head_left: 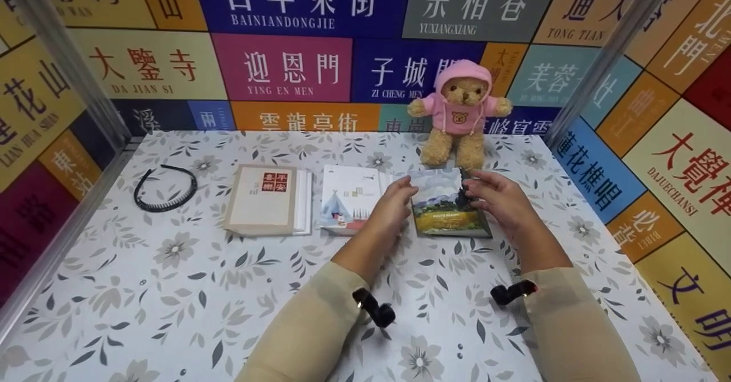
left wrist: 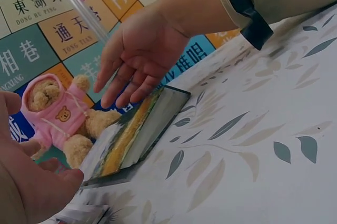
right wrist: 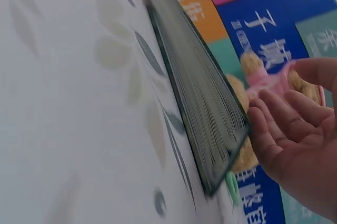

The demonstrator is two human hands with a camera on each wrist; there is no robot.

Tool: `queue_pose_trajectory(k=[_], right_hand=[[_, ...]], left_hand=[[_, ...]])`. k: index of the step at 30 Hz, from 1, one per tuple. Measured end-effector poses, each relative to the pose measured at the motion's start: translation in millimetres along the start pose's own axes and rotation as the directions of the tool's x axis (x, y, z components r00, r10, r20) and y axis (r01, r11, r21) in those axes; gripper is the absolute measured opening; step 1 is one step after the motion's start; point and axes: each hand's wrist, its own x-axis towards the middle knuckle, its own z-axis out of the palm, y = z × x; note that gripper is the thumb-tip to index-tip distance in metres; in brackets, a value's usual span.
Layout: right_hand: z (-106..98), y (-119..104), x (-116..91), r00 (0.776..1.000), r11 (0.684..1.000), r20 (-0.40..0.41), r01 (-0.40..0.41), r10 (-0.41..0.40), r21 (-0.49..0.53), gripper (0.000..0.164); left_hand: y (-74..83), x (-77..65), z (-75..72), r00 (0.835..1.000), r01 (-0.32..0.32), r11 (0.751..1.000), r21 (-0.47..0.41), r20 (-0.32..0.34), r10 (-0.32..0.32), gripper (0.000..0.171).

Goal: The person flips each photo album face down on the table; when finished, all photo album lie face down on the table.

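A photo album [head_left: 442, 208] with a painted landscape cover lies on the patterned tabletop, and the right wrist view shows its thick stack of page edges [right wrist: 197, 84]. My right hand [head_left: 502, 199] is at the album's right side, fingers loosely bent. In the right wrist view its fingertips are close to the cover's edge; contact is hard to tell. At the album's left side is my left hand [head_left: 394, 205], its fingers relaxed and apart from the cover in the left wrist view. Neither hand grips the album.
A white album with a tent picture [head_left: 348, 199] lies left of my left hand, partly behind it. Further left are a beige album [head_left: 268, 199] and a black headband [head_left: 165, 204]. A teddy bear in a pink hoodie [head_left: 460, 113] sits behind the landscape album, before a sign-covered wall.
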Motion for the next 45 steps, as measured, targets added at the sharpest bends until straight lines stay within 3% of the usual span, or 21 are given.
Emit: queue_pose_trajectory(k=[5,9,15,23,28,36,45], right_hand=[[30,-12,11,0.998,0.998,-0.009,0.055,-0.055,0.038,0.057],[55,-22,19,0.998,0.997,0.025,0.051,-0.053,0.064,0.055],[95,-32,29,0.994,0.994,0.091,0.055,-0.064,0.097,0.053],[136,-38,38,0.994,0.984,0.082,0.056,-0.071,0.169,0.046],[140,-31,39,0.995,0.985,0.056,0.068,-0.078,0.157,0.046],[137,-14,42,0.997,0.989,0.07,0.009,-0.019,0.149,0.049],[140,-13,41,0.994,0.987,0.111,-0.022,0.004,0.161,0.061]], left_hand=[[9.2,-1.3,-20.3,0.996,-0.091,0.995,0.031,-0.012,0.091,0.07],[17.2,-4.4,-43.6,0.993,-0.115,0.992,0.041,-0.023,0.116,0.07],[29.6,-8.5,-79.8,0.986,-0.138,0.99,0.032,-0.095,0.141,0.068],[43.1,-17.3,-128.0,0.958,-0.198,0.971,0.131,-0.181,0.22,0.062],[45.2,-16.9,-145.8,0.95,-0.145,0.975,0.17,-0.251,0.185,0.059],[36.6,-10.0,-154.6,0.945,-0.038,0.976,0.213,-0.311,0.105,0.059],[30.8,-4.9,-155.0,0.957,0.053,0.977,0.206,-0.29,0.009,0.062]])
